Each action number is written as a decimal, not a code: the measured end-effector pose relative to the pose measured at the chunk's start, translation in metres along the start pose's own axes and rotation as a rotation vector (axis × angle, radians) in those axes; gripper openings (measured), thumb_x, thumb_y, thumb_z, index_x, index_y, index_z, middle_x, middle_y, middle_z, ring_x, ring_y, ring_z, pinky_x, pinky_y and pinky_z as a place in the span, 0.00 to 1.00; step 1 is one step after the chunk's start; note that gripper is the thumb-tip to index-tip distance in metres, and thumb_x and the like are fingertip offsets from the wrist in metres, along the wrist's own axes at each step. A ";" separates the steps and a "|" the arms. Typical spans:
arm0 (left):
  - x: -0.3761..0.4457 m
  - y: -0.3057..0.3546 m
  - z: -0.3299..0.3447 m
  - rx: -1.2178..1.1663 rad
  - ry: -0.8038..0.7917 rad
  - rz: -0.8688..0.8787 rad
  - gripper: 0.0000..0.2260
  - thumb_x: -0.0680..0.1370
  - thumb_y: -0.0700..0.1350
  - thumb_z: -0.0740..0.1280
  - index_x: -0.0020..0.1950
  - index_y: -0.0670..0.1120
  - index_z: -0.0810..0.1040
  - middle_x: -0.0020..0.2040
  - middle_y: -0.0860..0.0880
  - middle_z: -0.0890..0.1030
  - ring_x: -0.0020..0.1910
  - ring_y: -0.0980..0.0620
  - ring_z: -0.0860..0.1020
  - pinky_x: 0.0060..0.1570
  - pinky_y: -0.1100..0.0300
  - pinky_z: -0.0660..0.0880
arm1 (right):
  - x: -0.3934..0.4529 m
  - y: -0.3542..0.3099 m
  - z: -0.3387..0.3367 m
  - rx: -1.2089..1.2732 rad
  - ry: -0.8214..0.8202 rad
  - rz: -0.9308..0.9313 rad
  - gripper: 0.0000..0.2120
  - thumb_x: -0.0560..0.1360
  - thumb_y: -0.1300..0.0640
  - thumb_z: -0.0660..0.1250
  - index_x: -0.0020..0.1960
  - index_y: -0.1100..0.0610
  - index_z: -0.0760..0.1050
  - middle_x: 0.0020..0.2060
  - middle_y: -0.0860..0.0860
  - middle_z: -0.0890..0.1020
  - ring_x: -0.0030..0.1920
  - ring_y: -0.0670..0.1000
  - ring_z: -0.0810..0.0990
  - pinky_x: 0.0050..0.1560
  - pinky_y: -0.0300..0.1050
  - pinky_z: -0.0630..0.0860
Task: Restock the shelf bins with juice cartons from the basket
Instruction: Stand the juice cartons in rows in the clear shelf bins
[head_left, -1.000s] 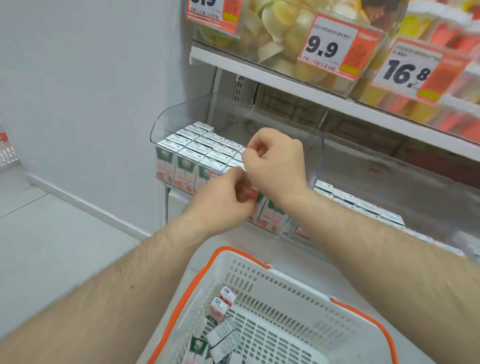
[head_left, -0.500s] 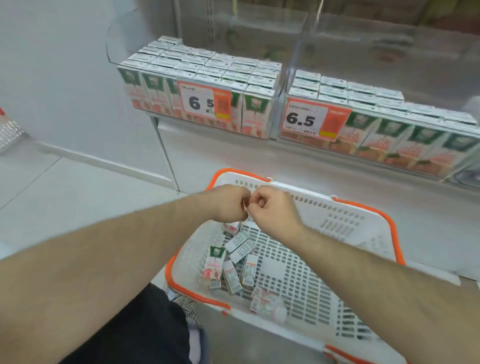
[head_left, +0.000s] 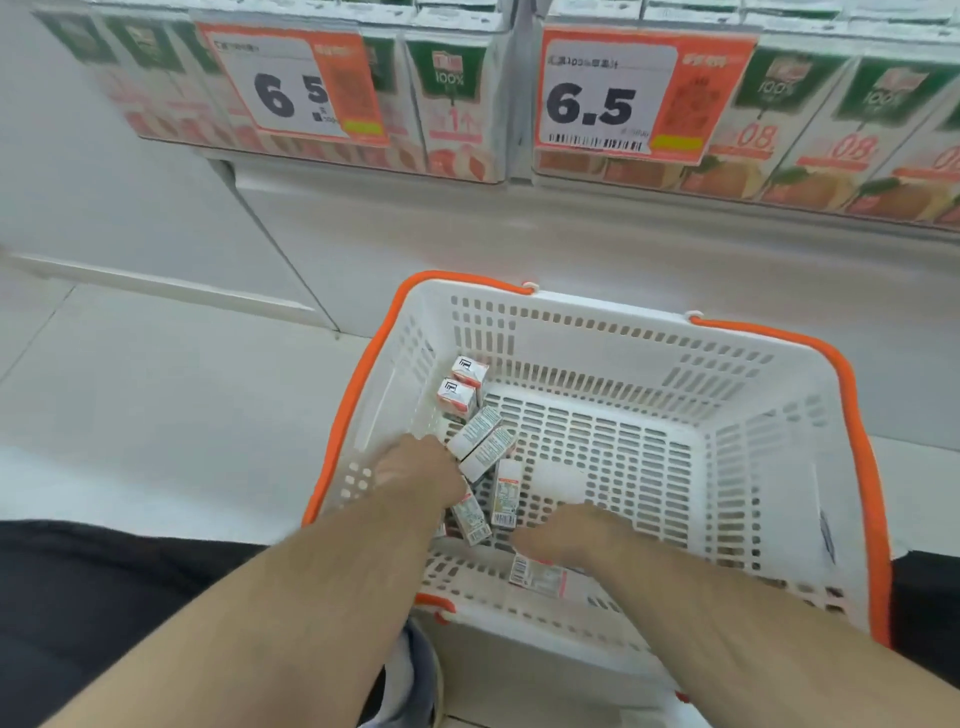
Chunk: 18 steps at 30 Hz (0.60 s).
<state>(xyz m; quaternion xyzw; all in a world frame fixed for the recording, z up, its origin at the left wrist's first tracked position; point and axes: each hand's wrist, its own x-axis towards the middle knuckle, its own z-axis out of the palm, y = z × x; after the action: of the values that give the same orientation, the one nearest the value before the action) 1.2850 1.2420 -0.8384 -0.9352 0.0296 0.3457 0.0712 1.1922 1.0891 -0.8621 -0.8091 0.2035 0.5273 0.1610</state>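
Observation:
The white basket with an orange rim (head_left: 779, 358) stands on the floor below the shelf. Several small juice cartons (head_left: 480, 439) lie loose in its left part, and one more carton (head_left: 537, 574) lies by the near wall. My left hand (head_left: 421, 467) is down among the loose cartons, its fingers hidden under the hand. Just above the single carton hovers my right hand (head_left: 566, 535), blurred, so any grip is unclear. Two clear shelf bins, the left bin (head_left: 467, 174) and the right bin (head_left: 571, 182), hold upright cartons (head_left: 452, 104) packed in rows.
Orange and white 6.5 price tags (head_left: 623, 93) hang on the bin fronts. A white shelf base panel (head_left: 467, 244) runs behind the basket. Pale floor tiles (head_left: 156, 405) spread to the left. My dark trousers (head_left: 78, 597) and a shoe (head_left: 415, 675) are at the bottom.
Both hands left the left shelf bin, came down together over the basket, then parted and dropped inside it. The view tilted down and closer to the basket.

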 end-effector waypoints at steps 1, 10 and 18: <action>0.005 0.001 0.007 -0.006 -0.016 -0.026 0.22 0.75 0.45 0.63 0.69 0.45 0.67 0.66 0.42 0.71 0.60 0.44 0.75 0.51 0.54 0.76 | 0.000 -0.002 0.005 0.001 -0.038 0.017 0.54 0.59 0.17 0.54 0.74 0.49 0.68 0.73 0.51 0.70 0.70 0.57 0.71 0.67 0.51 0.70; 0.020 0.005 0.026 -0.057 0.050 -0.017 0.26 0.75 0.43 0.67 0.68 0.47 0.58 0.62 0.42 0.73 0.59 0.45 0.77 0.48 0.54 0.75 | -0.002 0.010 -0.010 0.370 -0.244 0.007 0.34 0.64 0.33 0.65 0.63 0.52 0.73 0.60 0.55 0.77 0.49 0.56 0.81 0.46 0.47 0.81; 0.001 0.008 -0.035 -1.183 -0.258 0.005 0.16 0.70 0.33 0.66 0.54 0.46 0.68 0.39 0.42 0.73 0.25 0.47 0.73 0.27 0.59 0.72 | -0.033 0.058 -0.087 1.158 -0.323 -0.238 0.25 0.65 0.38 0.61 0.51 0.56 0.74 0.49 0.61 0.76 0.44 0.57 0.73 0.41 0.45 0.71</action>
<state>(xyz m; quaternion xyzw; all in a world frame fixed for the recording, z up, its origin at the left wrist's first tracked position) 1.3073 1.2285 -0.8132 -0.7665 -0.1745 0.4143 -0.4587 1.2198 1.0024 -0.7999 -0.5170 0.3383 0.4256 0.6612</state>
